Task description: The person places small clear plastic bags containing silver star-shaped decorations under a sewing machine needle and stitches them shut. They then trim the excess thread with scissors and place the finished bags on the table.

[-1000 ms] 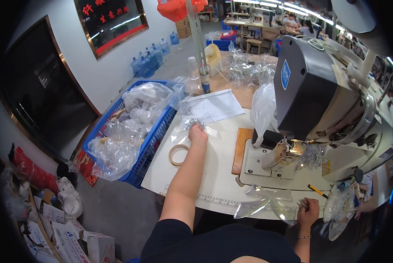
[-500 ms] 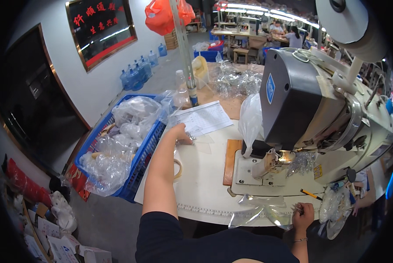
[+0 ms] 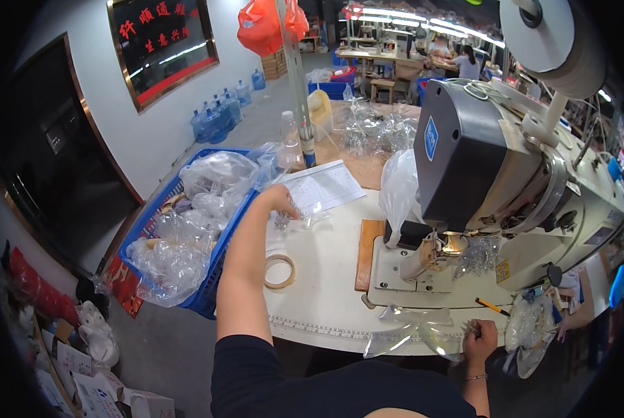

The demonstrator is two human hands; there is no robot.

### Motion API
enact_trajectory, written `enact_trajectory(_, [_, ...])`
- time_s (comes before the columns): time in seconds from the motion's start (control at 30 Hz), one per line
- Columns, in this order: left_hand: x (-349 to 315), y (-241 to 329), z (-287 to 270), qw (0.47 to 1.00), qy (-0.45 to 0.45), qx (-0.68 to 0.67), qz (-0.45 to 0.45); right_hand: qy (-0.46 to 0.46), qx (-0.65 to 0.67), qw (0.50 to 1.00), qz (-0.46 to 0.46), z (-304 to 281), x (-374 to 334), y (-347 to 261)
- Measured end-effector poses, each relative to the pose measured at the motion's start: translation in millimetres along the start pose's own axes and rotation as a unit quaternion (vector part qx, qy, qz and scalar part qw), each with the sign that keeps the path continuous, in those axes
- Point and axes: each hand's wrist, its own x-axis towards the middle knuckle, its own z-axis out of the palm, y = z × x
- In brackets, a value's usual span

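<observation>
My left hand (image 3: 282, 201) reaches across the table beside a paper sheet (image 3: 326, 185). Its fingers are bent down and closed on a thin clear plastic piece (image 3: 317, 221); the fingertips are partly blurred. Close to the front edge rests my right hand (image 3: 481, 338), curled shut around something small and dark that I cannot make out. Beside it, a clear plastic sheet (image 3: 395, 341) with folded, shiny parts lies over the edge. A large sewing machine (image 3: 465, 153) stands at the right, its needle area (image 3: 448, 247) lit.
A roll of tape (image 3: 291, 273) lies below my left forearm. Left of the table, a blue basket (image 3: 214, 279) is heaped with clear plastic. A metal pole (image 3: 299, 104) rises at the back. A yellow-and-black pen (image 3: 491, 306) and bagged plastic (image 3: 528, 334) lie at the right.
My left hand has shifted slightly left and back, and the clear plastic under it has moved and bunched. The tape roll shows more fully now. My right hand has stayed in place.
</observation>
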Motion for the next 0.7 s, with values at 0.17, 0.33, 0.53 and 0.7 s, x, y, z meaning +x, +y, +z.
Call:
enact_trajectory(0.17, [-40.0,20.4,-52.0,0.864,0.217,-0.455,-0.008,-0.016,-0.014,1.0,0.008,-1.2,-2.7,0.4])
enact_trajectory(0.33, [-50.8,36.7,-9.6,0.507,0.159,-0.844,0.07,-0.017,0.0,1.0,0.013,-2.0,-4.3,1.1])
enact_trajectory(0.53, [-40.2,93.3,132.9,0.257,0.254,-0.91,-0.202,-0.033,0.002,0.999,0.009,-0.3,-4.4,5.0])
enact_trajectory(0.7, [-50.4,103.1,158.4,0.309,0.251,-0.891,-0.22,-0.029,-0.003,0.999,-0.014,0.4,-3.5,6.3])
